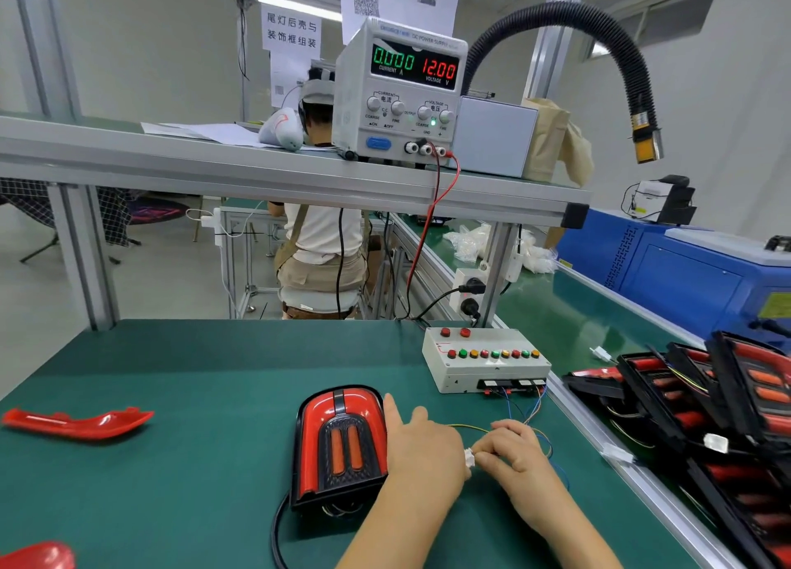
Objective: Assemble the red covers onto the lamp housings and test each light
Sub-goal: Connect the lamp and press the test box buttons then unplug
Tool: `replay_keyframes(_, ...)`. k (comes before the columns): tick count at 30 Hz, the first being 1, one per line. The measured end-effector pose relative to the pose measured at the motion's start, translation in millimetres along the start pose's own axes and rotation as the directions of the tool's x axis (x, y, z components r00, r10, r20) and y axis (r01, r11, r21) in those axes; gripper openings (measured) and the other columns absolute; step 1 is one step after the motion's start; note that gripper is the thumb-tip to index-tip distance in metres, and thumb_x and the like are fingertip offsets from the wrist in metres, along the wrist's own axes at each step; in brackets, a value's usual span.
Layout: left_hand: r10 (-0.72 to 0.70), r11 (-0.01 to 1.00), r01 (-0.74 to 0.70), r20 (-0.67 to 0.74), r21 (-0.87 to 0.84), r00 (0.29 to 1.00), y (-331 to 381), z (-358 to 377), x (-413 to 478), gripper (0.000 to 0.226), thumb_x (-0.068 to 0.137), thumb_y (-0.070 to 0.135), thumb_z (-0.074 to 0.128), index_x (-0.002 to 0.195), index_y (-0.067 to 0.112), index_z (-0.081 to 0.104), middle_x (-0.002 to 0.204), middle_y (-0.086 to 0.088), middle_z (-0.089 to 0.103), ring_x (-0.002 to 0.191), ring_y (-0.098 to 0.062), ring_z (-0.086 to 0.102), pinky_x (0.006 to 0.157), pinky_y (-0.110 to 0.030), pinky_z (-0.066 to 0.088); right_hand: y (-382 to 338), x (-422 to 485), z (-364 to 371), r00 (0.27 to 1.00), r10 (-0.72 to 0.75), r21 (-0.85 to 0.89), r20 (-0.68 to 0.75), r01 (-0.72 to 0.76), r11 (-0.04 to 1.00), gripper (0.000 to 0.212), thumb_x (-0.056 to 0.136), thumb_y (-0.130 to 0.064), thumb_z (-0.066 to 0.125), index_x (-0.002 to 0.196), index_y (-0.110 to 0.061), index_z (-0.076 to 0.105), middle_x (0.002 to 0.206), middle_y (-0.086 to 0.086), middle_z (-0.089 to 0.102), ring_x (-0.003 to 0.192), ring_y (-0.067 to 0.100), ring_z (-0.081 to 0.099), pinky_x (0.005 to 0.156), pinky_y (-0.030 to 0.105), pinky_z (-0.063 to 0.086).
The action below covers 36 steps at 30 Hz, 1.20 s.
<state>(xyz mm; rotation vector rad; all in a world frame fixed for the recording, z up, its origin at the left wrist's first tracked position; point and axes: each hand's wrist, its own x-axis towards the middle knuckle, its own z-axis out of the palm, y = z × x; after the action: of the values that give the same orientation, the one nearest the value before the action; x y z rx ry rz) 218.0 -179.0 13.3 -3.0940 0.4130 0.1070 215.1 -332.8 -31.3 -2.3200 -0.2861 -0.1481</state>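
Note:
A lamp housing with its red cover fitted (pixel 340 442) lies on the green mat in front of me, unlit. My left hand (pixel 421 444) rests beside its right edge and holds one side of a small white connector (pixel 469 457). My right hand (pixel 511 451) pinches the other side of that connector. Thin coloured wires (pixel 528 414) run from it to the grey test box (pixel 486 358) with its row of buttons. A loose red cover (pixel 79 424) lies at the far left of the mat. Another red part (pixel 36 556) shows at the bottom left corner.
The DC power supply (pixel 400 93) on the shelf reads 0.000 A and 12.00 V, with red leads hanging down. A pile of black and red lamp housings (pixel 710 414) fills the conveyor at right. A black flexible hose (pixel 620 59) hangs overhead. A person sits at the bench beyond.

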Motion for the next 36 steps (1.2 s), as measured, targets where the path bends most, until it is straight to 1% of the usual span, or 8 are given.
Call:
replay_keyframes(10, -0.067, 0.987, 0.059, -0.048, -0.151, 0.997, -35.5, -9.1, -9.0, 0.024, 0.089, 0.037, 0.053, 0.106, 0.021, 0.060, 0.094, -0.003, 0.058, 0.119, -0.022, 0.039, 0.113, -0.056, 0.003, 11.8, 4.6, -15.1, 0.954, 0.035, 0.000, -0.298, -0.037, 0.999, 0.030, 0.089, 0.001, 0.062, 0.069, -0.021, 0.064, 0.086, -0.008, 0.063, 0.108, 0.017, 0.042, 0.088, 0.020, 0.027)
replay_keyframes(14, -0.038, 0.991, 0.033, -0.038, -0.133, 0.999, -34.9, -11.4, -14.0, 0.023, 0.094, 0.033, 0.048, 0.106, 0.020, 0.063, 0.101, -0.003, 0.061, 0.117, -0.022, 0.039, 0.113, -0.055, 0.008, 17.0, 9.7, -2.0, 0.926, 0.023, -0.225, -0.376, -0.115, 0.968, 0.015, 0.089, -0.006, 0.066, 0.085, -0.016, 0.077, 0.084, -0.010, 0.068, 0.117, 0.021, 0.041, 0.097, 0.027, 0.031)
replay_keyframes(19, 0.012, 0.993, -0.011, 0.008, -0.118, 1.000, -33.2, -1.6, -22.1, 0.031, 0.097, 0.037, 0.039, 0.110, 0.018, 0.060, 0.104, -0.002, 0.059, 0.123, -0.023, 0.033, 0.113, -0.057, 0.002, 34.0, 6.1, -11.7, 0.907, 0.218, -0.489, -0.360, -0.382, 0.784, 0.031, 0.101, -0.024, 0.044, 0.125, -0.027, 0.062, 0.130, -0.017, 0.058, 0.143, 0.018, 0.020, 0.114, 0.034, 0.024)
replay_keyframes(22, -0.026, 0.967, -0.006, -0.122, -0.254, 0.992, -40.6, -3.5, -28.9, 0.037, 0.097, 0.046, 0.034, 0.125, 0.031, 0.054, 0.130, 0.007, 0.051, 0.133, -0.017, 0.025, 0.113, -0.053, 0.002, 29.4, 5.2, -10.3, 0.902, 0.179, -0.427, -0.392, -0.351, 0.834, 0.034, 0.099, -0.023, 0.049, 0.131, -0.020, 0.059, 0.137, -0.008, 0.055, 0.145, 0.022, 0.017, 0.116, 0.038, 0.021)
replay_keyframes(26, -0.284, 0.912, 0.121, -0.391, -0.392, 0.876, -84.0, -7.8, -42.9, 0.029, 0.098, 0.040, 0.032, 0.108, 0.031, 0.057, 0.118, 0.013, 0.054, 0.119, -0.017, 0.046, 0.098, -0.036, 0.038, 16.6, 0.2, -10.4, 0.871, 0.074, -0.242, -0.486, -0.216, 0.946, 0.029, 0.094, -0.015, 0.060, 0.123, -0.012, 0.065, 0.125, 0.003, 0.062, 0.134, 0.025, 0.036, 0.109, 0.040, 0.030)
replay_keyframes(29, -0.544, 0.700, 0.293, -0.220, -0.651, 0.810, -130.7, -1.0, -57.2, 0.038, 0.099, 0.041, 0.034, 0.121, 0.021, 0.058, 0.129, -0.003, 0.054, 0.117, -0.026, 0.050, 0.097, -0.038, 0.042, -2.0, -6.0, -2.3, 0.899, 0.109, -0.044, -0.425, -0.141, 0.989, 0.022, 0.095, -0.021, 0.058, 0.116, -0.024, 0.065, 0.113, -0.010, 0.062, 0.114, 0.015, 0.052, 0.092, 0.032, 0.040)
replay_keyframes(32, -0.597, 0.602, 0.488, 0.049, -0.632, 0.801, -159.4, 10.7, -72.7, 0.054, 0.097, 0.054, 0.029, 0.126, 0.016, 0.053, 0.131, -0.008, 0.055, 0.117, -0.027, 0.053, 0.096, -0.036, 0.041, -24.5, -5.4, 12.4, 0.947, 0.149, 0.107, -0.285, -0.123, 0.987, 0.015, 0.094, -0.029, 0.060, 0.103, -0.041, 0.060, 0.109, -0.017, 0.063, 0.103, 0.001, 0.059, 0.082, 0.018, 0.041)
replay_keyframes(36, -0.534, 0.538, 0.578, 0.283, -0.613, 0.797, -163.3, 15.8, -86.2, 0.068, 0.088, 0.072, 0.026, 0.103, 0.015, 0.059, 0.096, -0.006, 0.065, 0.085, -0.024, 0.067, 0.079, -0.036, 0.058, -44.3, 9.3, 37.0, 0.955, 0.280, 0.158, 0.101, -0.293, 0.943, 0.055, 0.090, -0.055, 0.055, 0.137, -0.030, 0.047, 0.128, -0.009, 0.058, 0.113, 0.008, 0.058, 0.101, 0.035, 0.045)
